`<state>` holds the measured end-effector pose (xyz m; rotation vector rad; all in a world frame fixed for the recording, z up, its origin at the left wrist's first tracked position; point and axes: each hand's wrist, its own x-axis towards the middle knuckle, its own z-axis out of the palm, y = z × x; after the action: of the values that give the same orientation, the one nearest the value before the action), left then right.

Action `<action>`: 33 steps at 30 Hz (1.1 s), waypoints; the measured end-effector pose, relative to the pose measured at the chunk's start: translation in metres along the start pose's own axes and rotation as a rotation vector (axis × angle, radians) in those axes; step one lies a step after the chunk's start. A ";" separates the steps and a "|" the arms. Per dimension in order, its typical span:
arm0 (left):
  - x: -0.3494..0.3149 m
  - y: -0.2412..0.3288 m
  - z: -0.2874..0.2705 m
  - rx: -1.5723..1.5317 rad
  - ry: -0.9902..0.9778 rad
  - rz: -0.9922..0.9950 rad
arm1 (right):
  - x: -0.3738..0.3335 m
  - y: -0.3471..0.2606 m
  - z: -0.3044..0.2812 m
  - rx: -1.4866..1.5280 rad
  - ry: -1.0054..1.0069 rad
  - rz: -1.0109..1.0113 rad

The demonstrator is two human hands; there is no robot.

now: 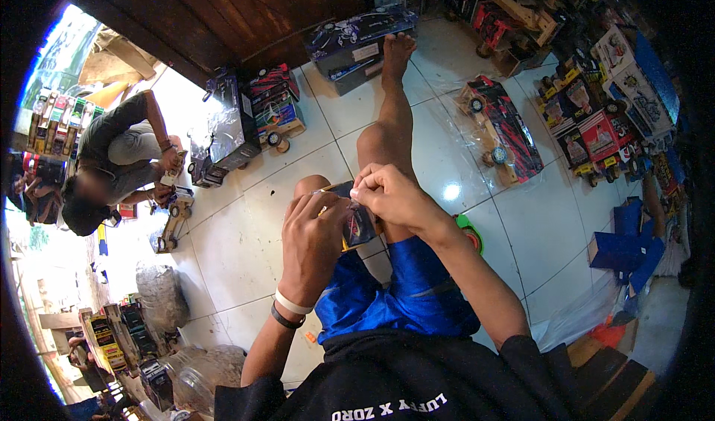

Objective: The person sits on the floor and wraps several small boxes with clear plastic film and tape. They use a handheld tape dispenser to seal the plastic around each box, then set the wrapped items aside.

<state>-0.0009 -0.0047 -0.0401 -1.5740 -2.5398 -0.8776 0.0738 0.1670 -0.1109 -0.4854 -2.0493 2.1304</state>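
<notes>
Above my lap is a small dark printed panel (pixel 360 229) with yellow edges and a reddish picture. My left hand (pixel 313 227) is closed on its left side, the fingers bent over the front. My right hand (pixel 393 198) is closed in a pinch at the panel's upper right. Whatever lies between its fingertips is too small to make out. Both hands are close together, and the panel's back is hidden.
Wooden toy trucks (pixel 500 134) with printed sides stand on the tiled floor. Dark boxes (pixel 223 127) are at the left and a dark bin (pixel 354 45) ahead. Another person (pixel 123 134) sits at the left, handling a toy truck. A roll of green tape (pixel 471 235) lies beside my leg.
</notes>
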 end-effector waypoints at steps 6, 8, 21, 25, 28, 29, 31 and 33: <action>0.010 -0.018 0.010 -0.116 -0.018 0.025 | 0.001 -0.014 -0.004 -0.186 -0.007 0.034; 0.014 -0.027 0.012 -0.162 -0.064 -0.028 | -0.005 -0.023 -0.006 -0.291 0.078 -0.139; 0.021 -0.037 0.004 -0.344 -0.243 -0.228 | -0.007 -0.004 -0.011 -0.470 0.085 -0.453; 0.010 -0.014 -0.001 -0.005 -0.084 -0.045 | -0.001 0.010 -0.004 -0.329 0.060 -0.212; 0.003 -0.005 0.000 0.173 -0.100 0.048 | 0.003 0.015 -0.002 -0.303 0.038 -0.132; 0.002 -0.004 0.001 0.205 -0.089 0.113 | 0.004 0.016 -0.002 -0.308 0.027 -0.113; 0.000 -0.004 0.003 0.241 -0.076 0.128 | 0.006 0.015 -0.003 -0.319 0.009 -0.065; -0.001 -0.005 0.005 0.257 -0.081 0.140 | 0.007 0.012 -0.005 -0.358 -0.040 -0.022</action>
<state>-0.0033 -0.0046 -0.0471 -1.7081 -2.4367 -0.4618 0.0700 0.1730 -0.1242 -0.4615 -2.4580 1.7762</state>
